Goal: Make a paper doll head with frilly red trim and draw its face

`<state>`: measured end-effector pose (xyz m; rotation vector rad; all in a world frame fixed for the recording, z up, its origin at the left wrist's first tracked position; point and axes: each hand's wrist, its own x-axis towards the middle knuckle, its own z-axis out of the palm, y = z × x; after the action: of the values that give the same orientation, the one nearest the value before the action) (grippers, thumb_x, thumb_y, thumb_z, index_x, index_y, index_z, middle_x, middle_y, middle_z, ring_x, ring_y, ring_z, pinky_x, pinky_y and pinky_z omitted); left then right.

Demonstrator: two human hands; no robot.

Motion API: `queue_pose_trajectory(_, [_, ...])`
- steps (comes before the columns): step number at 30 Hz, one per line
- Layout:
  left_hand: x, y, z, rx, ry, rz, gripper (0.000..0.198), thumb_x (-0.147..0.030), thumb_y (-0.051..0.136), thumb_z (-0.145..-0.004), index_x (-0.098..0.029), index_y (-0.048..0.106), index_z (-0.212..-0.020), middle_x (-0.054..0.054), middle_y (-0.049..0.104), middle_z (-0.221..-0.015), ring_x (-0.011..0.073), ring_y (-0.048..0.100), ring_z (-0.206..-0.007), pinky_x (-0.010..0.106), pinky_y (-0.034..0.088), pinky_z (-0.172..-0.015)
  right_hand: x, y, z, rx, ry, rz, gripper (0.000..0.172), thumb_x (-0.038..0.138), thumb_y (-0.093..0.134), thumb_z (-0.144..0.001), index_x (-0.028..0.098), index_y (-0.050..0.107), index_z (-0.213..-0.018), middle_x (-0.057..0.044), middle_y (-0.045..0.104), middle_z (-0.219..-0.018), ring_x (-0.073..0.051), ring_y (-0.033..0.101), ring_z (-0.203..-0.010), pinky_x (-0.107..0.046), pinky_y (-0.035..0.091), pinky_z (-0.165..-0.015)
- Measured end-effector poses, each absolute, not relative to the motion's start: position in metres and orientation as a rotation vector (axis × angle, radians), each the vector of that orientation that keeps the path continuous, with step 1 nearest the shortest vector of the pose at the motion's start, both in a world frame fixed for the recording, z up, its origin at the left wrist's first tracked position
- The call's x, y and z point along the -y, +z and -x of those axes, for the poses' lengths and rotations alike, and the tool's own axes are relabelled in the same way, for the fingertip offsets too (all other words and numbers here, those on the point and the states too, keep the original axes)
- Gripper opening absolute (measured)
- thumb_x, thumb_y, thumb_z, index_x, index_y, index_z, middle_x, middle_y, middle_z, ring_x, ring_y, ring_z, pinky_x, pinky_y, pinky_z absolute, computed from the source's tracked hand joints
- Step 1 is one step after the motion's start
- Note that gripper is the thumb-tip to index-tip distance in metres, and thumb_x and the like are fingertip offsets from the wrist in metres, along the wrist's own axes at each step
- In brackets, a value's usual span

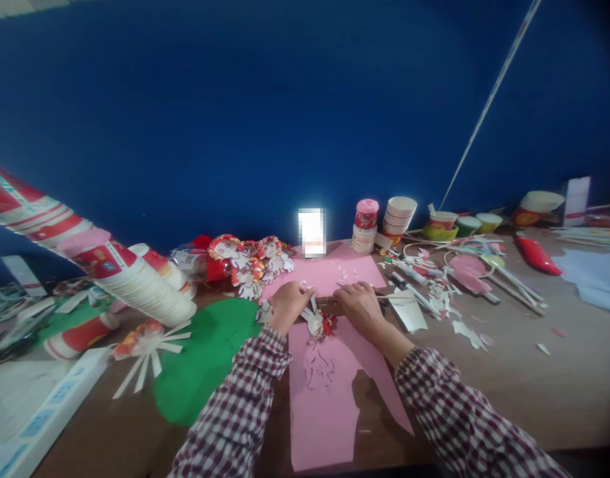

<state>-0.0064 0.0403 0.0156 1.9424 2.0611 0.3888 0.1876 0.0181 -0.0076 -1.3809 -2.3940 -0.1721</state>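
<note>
My left hand (287, 304) is closed in a pinch above the pink paper, with a small white bit at its fingertips that I cannot make out. Just below them lies a small paper craft (315, 325) with a white round part, white strips and a red ruffled edge. To the right, my right hand (358, 304) rests low with its fingers curled together; whatever they hold is hidden. A cut sheet of pink paper (322, 425) with dark pen lines lies in front of both hands. Another pink sheet (319, 271) lies behind them.
Paper cutouts (242, 265) with ruffled edges pile up behind the left hand. A green paper piece (205, 358) and a long stack of paper cups (120, 265) lie at left. White scraps (444, 292), pens, a red box cutter (537, 255) and upright cups (399, 216) are at right.
</note>
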Motion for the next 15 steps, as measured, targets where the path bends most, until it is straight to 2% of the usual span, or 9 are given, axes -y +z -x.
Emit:
queue_pose_trajectory(3, [-0.042, 0.011, 0.004, -1.994, 0.482, -1.907, 0.027, -0.041, 0.06, -0.068, -0.018, 0.064, -0.054, 0.007, 0.064, -0.057, 0.0191, 0.058, -0.058, 0.026, 0.034, -0.054, -0.018, -0.01, -0.188, 2.384, -0.165, 1.363, 0.013, 0.017, 0.049, -0.088, 0.021, 0.062, -0.088, -0.003, 0.064, -0.083, -0.017, 0.053, -0.08, -0.033, 0.024, -0.087])
queue_pose_trajectory(6, [-0.041, 0.008, 0.003, -1.929, 0.533, -1.891, 0.021, -0.035, 0.061, -0.068, -0.018, 0.063, -0.055, 0.005, 0.064, -0.057, 0.0179, 0.058, -0.058, 0.025, 0.036, -0.056, -0.018, -0.012, -0.187, 2.371, -0.166, 1.353, 0.014, 0.017, 0.049, -0.088, 0.021, 0.062, -0.086, -0.003, 0.064, -0.082, -0.017, 0.053, -0.08, -0.032, 0.025, -0.086])
queue_pose_trajectory(11, [-0.035, 0.0, 0.005, -1.784, 0.788, -1.816, 0.019, -0.034, 0.059, -0.072, -0.016, 0.065, -0.069, 0.004, 0.068, -0.07, 0.015, 0.06, -0.065, 0.024, 0.042, -0.061, -0.018, -0.012, -0.186, 2.339, -0.188, 1.306, 0.015, 0.02, 0.048, -0.089, 0.021, 0.063, -0.089, -0.004, 0.064, -0.082, -0.017, 0.052, -0.078, -0.031, 0.026, -0.083])
queue_pose_trajectory(15, [-0.027, -0.005, 0.003, -1.551, 1.06, -1.624, 0.022, -0.036, 0.06, -0.072, -0.015, 0.062, -0.068, 0.001, 0.063, -0.062, 0.0127, 0.056, -0.057, 0.023, 0.042, -0.056, -0.019, -0.011, -0.186, 2.328, -0.201, 1.277, 0.018, 0.023, 0.045, -0.091, 0.022, 0.063, -0.092, -0.004, 0.064, -0.083, -0.017, 0.051, -0.077, -0.03, 0.026, -0.08])
